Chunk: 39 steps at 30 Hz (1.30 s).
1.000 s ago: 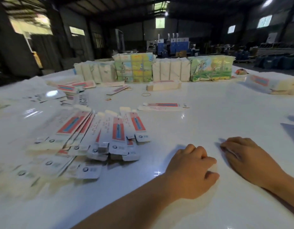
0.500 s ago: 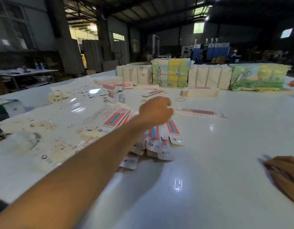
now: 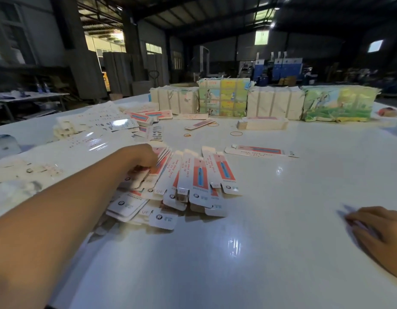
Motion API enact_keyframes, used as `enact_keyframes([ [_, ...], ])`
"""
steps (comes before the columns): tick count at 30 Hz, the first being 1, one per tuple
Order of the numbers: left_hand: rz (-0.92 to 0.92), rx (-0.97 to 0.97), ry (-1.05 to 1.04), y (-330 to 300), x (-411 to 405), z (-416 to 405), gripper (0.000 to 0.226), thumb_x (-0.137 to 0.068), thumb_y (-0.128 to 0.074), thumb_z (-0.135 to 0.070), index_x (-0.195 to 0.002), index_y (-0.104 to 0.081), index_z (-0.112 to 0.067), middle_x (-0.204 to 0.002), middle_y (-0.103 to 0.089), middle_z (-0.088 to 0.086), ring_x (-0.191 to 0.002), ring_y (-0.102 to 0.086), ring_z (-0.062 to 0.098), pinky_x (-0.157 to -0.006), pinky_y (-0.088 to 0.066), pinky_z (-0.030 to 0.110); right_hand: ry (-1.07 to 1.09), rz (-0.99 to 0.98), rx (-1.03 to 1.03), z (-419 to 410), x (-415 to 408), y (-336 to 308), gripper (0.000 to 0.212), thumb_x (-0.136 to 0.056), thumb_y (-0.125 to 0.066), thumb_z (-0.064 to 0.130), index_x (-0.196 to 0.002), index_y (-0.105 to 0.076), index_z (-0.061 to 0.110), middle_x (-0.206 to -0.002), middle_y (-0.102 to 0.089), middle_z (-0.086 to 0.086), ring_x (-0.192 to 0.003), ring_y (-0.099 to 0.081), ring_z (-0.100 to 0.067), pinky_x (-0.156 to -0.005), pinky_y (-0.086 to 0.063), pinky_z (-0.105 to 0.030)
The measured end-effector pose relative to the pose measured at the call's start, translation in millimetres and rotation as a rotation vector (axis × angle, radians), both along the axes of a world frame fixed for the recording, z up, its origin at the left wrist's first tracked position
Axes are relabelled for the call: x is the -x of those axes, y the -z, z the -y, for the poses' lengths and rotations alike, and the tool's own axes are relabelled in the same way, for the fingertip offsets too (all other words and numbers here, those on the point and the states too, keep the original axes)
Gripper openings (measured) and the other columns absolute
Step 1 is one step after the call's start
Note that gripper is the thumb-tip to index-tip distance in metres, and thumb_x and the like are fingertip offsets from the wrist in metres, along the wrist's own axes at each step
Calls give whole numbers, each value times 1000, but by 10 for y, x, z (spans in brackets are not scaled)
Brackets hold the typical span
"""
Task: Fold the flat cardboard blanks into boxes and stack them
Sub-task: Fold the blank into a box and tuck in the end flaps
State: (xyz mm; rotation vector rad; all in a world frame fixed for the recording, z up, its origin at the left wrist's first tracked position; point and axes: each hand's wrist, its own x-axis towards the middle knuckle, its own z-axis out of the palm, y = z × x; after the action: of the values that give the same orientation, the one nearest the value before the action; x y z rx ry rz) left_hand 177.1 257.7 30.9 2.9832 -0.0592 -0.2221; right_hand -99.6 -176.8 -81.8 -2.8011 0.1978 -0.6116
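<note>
A fanned pile of flat cardboard blanks (image 3: 193, 175), white with red and blue panels, lies on the white table (image 3: 260, 253) left of centre. My left hand (image 3: 144, 159) reaches across to the fan's left side, its fingers curled down around the edge of a blank there; the fingertips are hidden. My right hand (image 3: 380, 233) rests on the table at the right edge, fingers relaxed, holding nothing. One single blank (image 3: 257, 150) lies apart, beyond the fan. A low stack of blanks (image 3: 262, 123) sits farther back.
Wrapped bundles stand in a row at the back: white ones (image 3: 275, 102) and colourful printed ones (image 3: 222, 97). Glossy white sheets (image 3: 92, 123) are heaped at the far left. Rubber bands (image 3: 236, 133) lie loose. A wide bare stretch of table lies between my hands.
My left hand left the table near my right hand, swung out to the left, and has come down on the fan of blanks. My right hand stayed put. The view turned left.
</note>
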Motion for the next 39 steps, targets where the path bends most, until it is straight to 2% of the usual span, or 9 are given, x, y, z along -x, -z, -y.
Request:
enact_keyframes([
  [5, -30, 284, -60, -98, -4, -214, 27, -90, -59, -29, -91, -56, -3, -94, -58, 14, -86, -56, 29, -70, -48, 36, 67, -1, 4, -180, -25, -120, 16, -84, -56, 30, -92, -70, 28, -106, -67, 3, -91, -62, -26, -79, -43, -21],
  [8, 230, 67, -41, -232, 74, -151, 38, -98, -44, -35, -106, -57, -1, -100, -60, 12, -85, -51, 23, -83, -43, 37, 72, 5, 2, -257, -38, -174, 20, -81, -59, 27, -89, -74, 16, -105, -69, -6, -89, -64, -38, -78, -53, -41],
  [11, 424, -147, 44, -381, 313, 213, 25, -92, -51, -18, -114, -54, -8, -83, -54, 3, -71, -51, 16, -61, -41, 30, 72, -6, 2, -321, -2, -224, 10, -81, -67, 10, -88, -73, 14, -105, -68, -7, -95, -62, -36, -81, -49, -42],
  [16, 661, -47, 481, -224, 1139, 1381, 50, -90, -38, -7, -137, -33, -22, -112, -60, 10, -83, -57, 27, -60, -45, 33, 81, -34, -3, -358, 61, -288, 13, -89, -59, 14, -92, -71, 13, -111, -64, -5, -107, -56, -31, -87, -45, -40],
  [19, 953, 75, 866, 229, 1775, 1873, 55, -78, -41, -1, -129, -53, -18, -100, -67, 4, -77, -65, 23, -49, -50, 30, 73, -47, -32, -331, 64, -319, 14, -92, -54, 18, -89, -68, 15, -100, -61, 1, -106, -55, -29, -87, -43, -38],
  [26, 829, 122, 1131, 718, 2099, 2161, 58, -73, -29, -7, -118, -65, -11, -105, -68, 5, -79, -66, 23, -49, -50, 26, 116, 80, -261, -201, 97, -289, 18, -93, -53, 12, -97, -68, 4, -95, -70, -10, -88, -61, -27, -72, -45, -27],
  [28, 821, 143, 1138, 695, 2060, 2164, 61, -73, -28, -7, -121, -63, -13, -107, -68, 5, -80, -65, 23, -53, -50, 24, 151, 178, -518, -173, 92, -304, 25, -96, -47, 10, -86, -70, 9, -84, -70, 1, -79, -60, -19, -63, -43, -13],
  [33, 836, 162, 1152, 638, 2036, 2194, 61, -73, -26, -6, -120, -65, -15, -106, -68, 7, -79, -66, 24, -58, -53, 25, 160, 397, -1459, -60, 64, -468, 43, -98, -36, 32, -73, -62, 7, -55, -57, -15, -45, -51, -25, -42, -34, -26],
  [39, 709, 68, 1081, 693, 1970, 2214, 48, -85, -65, -33, -130, -56, -21, -127, -57, 17, -104, -60, 40, -80, -52, 48, 122, 380, -1291, -41, 79, -421, 21, -87, -46, -4, -67, -52, -1, -45, -46, -15, -33, -40, -20, -33, -27, -19],
])
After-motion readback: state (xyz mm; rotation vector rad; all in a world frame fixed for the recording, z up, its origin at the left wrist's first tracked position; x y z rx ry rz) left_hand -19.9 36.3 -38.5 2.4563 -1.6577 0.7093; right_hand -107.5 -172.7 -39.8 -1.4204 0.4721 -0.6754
